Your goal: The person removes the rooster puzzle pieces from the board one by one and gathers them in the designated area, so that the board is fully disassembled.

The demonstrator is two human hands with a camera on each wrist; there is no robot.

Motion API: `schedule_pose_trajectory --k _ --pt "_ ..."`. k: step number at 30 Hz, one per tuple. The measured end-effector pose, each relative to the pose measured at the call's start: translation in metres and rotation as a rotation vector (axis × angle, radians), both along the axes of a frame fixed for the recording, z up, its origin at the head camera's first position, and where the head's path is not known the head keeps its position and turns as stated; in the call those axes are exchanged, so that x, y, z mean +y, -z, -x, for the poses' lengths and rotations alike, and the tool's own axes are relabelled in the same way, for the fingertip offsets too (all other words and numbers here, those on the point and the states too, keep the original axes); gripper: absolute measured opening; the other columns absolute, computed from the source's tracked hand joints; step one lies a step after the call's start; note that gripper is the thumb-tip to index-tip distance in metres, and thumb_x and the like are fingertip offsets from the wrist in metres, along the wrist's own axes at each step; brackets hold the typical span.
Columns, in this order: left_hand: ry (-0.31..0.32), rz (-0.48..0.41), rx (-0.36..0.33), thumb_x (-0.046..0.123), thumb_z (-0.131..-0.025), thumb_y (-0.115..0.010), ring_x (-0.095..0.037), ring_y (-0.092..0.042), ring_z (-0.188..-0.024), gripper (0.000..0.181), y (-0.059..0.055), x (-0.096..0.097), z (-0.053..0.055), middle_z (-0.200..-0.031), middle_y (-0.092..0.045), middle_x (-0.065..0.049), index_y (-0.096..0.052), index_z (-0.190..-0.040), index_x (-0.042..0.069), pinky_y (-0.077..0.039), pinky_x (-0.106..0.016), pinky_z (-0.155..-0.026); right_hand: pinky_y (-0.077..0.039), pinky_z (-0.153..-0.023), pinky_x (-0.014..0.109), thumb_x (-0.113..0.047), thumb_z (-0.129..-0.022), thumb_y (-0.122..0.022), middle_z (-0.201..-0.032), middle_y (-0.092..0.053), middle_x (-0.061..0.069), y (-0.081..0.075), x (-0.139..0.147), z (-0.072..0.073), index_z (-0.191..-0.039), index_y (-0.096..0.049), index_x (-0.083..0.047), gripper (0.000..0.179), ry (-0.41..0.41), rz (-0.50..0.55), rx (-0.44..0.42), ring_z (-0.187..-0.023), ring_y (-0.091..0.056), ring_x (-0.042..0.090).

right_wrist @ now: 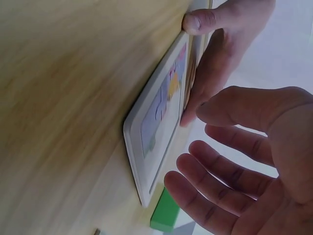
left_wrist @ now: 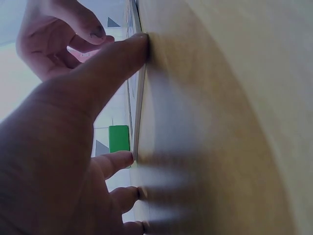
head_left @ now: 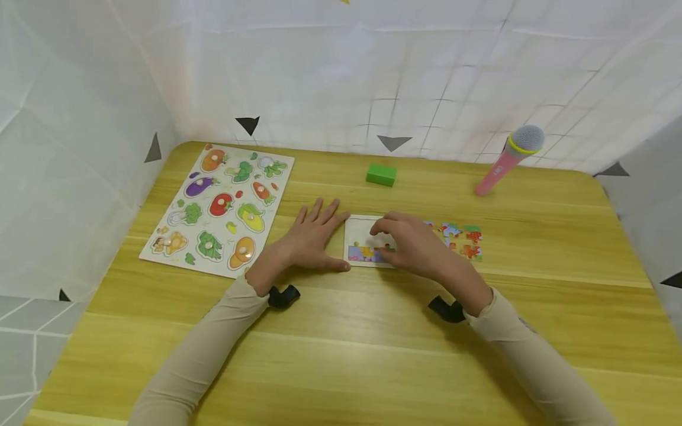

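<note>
the small white tray [head_left: 358,228] lies flat on the wooden table [head_left: 341,355], near the middle of my head camera's view. i see puzzle pieces [head_left: 362,254] joined up inside it, purple and orange, in a row along its six o'clock side. the right hand [head_left: 417,244] is over the tray and hides its three o'clock end from my head camera. its fingers are softly bent, a gap shows between the thumb and the pointing finger, and i see nothing pinched there. the left hand [head_left: 311,239] is spread wide at nine o'clock. its thumb and pointing finger reach to the two corners of the tray on that side, and my left wrist camera shows both tips at the tray's edge. at three o'clock from the tray, i see loose pieces [head_left: 471,249] with bright red, green and blue bits, partly behind the right hand. a green block [head_left: 380,175] sits at twelve o'clock. farther off, at two o'clock, is a pink microphone [head_left: 502,166] with a gray head and a yellow ring. a big board [head_left: 209,223] with vegetable shapes lies at nine o'clock, past the left hand. a white sheet [head_left: 319,77] hangs behind the table.
</note>
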State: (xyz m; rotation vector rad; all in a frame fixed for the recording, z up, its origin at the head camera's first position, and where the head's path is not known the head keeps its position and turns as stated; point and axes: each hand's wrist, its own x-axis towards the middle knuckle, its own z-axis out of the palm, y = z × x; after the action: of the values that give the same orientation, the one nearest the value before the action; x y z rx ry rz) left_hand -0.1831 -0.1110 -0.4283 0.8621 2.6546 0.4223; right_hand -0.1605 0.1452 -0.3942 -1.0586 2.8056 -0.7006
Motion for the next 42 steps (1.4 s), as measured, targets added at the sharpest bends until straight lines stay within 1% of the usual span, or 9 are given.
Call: schedule_pose_trajectory --k 4,11,14,18,21,25,34,42 --pt "0.000 -0.001 -0.004 0.071 -0.081 -0.067 -0.037 0.010 -0.151 0.108 0.000 0.000 0.000 -0.168 0.002 -0.009 -0.017 -0.162 0.020 0.003 -0.057 -0.118 -0.053 -0.078 0.040 -0.007 -0.082 -0.079 -0.106 -0.067 0.009 0.001 -0.006 0.001 -0.107 -0.071 -0.004 0.027 -0.025 0.000 -0.011 -0.091 -0.064 0.026" --pt "0.000 -0.014 -0.006 0.070 -0.081 -0.067 -0.037 0.010 -0.151 0.107 -0.001 0.000 -0.001 -0.168 0.002 -0.010 -0.018 -0.162 0.020 0.004 -0.057 -0.117 -0.052 -0.070 0.036 -0.007 -0.081 -0.079 -0.104 -0.067 0.007 0.003 -0.014 0.003 -0.106 -0.071 -0.006 0.027 -0.044 -0.020 0.005 -0.084 -0.063 0.023" --pt "0.003 -0.025 -0.009 0.069 -0.081 -0.068 -0.037 0.010 -0.151 0.107 0.000 -0.001 0.000 -0.168 0.002 -0.010 -0.019 -0.162 0.020 0.004 -0.057 -0.117 -0.052 -0.072 0.036 -0.008 -0.081 -0.080 -0.104 -0.067 0.007 0.005 -0.018 0.003 -0.107 -0.072 -0.006 0.028 -0.055 -0.038 0.006 -0.086 -0.063 0.022" --pt "0.007 -0.026 -0.013 0.070 -0.081 -0.067 -0.037 0.011 -0.151 0.107 0.001 -0.001 0.000 -0.167 0.003 -0.010 -0.018 -0.162 0.019 0.005 -0.057 -0.117 -0.052 -0.078 0.039 -0.011 -0.081 -0.081 -0.103 -0.066 0.007 0.008 -0.024 0.004 -0.106 -0.071 -0.005 0.027 -0.076 -0.052 0.013 -0.088 -0.062 0.021" --pt "0.007 -0.022 -0.013 0.070 -0.082 -0.066 -0.037 0.011 -0.151 0.107 0.001 -0.001 0.000 -0.167 0.003 -0.010 -0.017 -0.162 0.020 0.005 -0.057 -0.117 -0.052 -0.079 0.040 -0.011 -0.081 -0.081 -0.101 -0.067 0.007 0.009 -0.027 0.004 -0.105 -0.071 -0.005 0.026 -0.089 -0.045 0.029 -0.088 -0.062 0.020" --pt "0.007 -0.018 -0.008 0.071 -0.082 -0.065 -0.037 0.011 -0.151 0.106 0.002 -0.001 0.000 -0.167 0.003 -0.010 -0.017 -0.162 0.020 0.005 -0.057 -0.117 -0.053 -0.076 0.039 -0.010 -0.080 -0.081 -0.099 -0.067 0.007 0.011 -0.031 0.004 -0.104 -0.072 -0.006 0.025 -0.096 -0.037 0.043 -0.084 -0.061 0.019" --pt "0.010 -0.023 -0.001 0.071 -0.082 -0.066 -0.037 0.011 -0.151 0.106 0.002 -0.002 0.000 -0.168 0.002 -0.010 -0.019 -0.162 0.020 0.005 -0.057 -0.117 -0.052 -0.074 0.035 -0.015 -0.082 -0.082 -0.101 -0.066 0.006 0.011 -0.037 0.002 -0.111 -0.073 -0.006 0.032 -0.091 -0.091 0.001 -0.082 -0.059 0.017" --pt "0.012 -0.015 0.007 0.070 -0.082 -0.066 -0.037 0.010 -0.151 0.105 0.002 -0.001 0.001 -0.168 0.002 -0.010 -0.019 -0.162 0.019 0.004 -0.057 -0.117 -0.050 -0.069 0.034 -0.017 -0.082 -0.083 -0.098 -0.063 0.005 0.010 -0.039 0.002 -0.108 -0.073 -0.009 0.029 -0.080 -0.103 -0.024 -0.074 -0.055 0.015"
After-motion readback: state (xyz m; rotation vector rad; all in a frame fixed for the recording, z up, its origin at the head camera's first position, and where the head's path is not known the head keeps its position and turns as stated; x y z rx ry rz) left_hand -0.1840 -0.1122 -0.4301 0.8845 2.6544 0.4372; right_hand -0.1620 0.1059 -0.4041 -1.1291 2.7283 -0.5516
